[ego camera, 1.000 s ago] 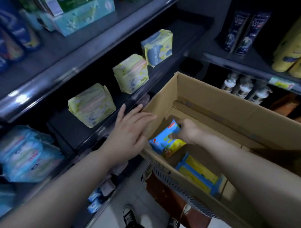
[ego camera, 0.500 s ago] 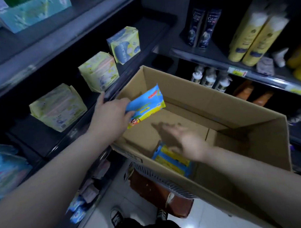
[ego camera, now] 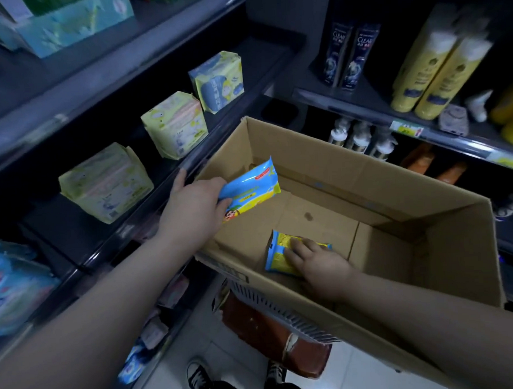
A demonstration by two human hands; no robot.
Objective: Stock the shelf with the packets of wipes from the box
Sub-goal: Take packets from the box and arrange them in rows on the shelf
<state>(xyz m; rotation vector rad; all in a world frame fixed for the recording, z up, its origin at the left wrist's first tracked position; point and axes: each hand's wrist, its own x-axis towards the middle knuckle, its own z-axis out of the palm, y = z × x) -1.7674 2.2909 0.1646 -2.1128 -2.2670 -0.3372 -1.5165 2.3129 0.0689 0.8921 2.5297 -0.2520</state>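
Stock on view, as I read it from my remote seat: one open cardboard box (ego camera: pixel 350 173), resting on a ribbed grey basket (ego camera: pixel 282 312) beside the dark shelf (ego camera: pixel 150 195). My left hand (ego camera: pixel 192 214) is closed around one end of a blue and yellow packet of wipes (ego camera: pixel 250 188), thumb beneath and fingers over the top, holding it tilted in the air above the box's near-left corner, just beside the shelf's front rail. My right hand (ego camera: pixel 318 262) is down inside the box, fingers spread flat on a second packet (ego camera: pixel 280 251) lying on the box floor; I cannot tell whether they have any grip on it. On the shelf, well apart from one another, stand three soft packs: two pale yellow (ego camera: pixel 103 182) (ego camera: pixel 174 124) and one blue and yellow (ego camera: pixel 218 80). Further right, two dark bottles marked CLEAR (ego camera: pixel 351 57) and two tall yellow bottles (ego camera: pixel 431 66) occupy a neighbouring shelf. Below, black shoes (ego camera: pixel 197 376) on pale floor tiles.
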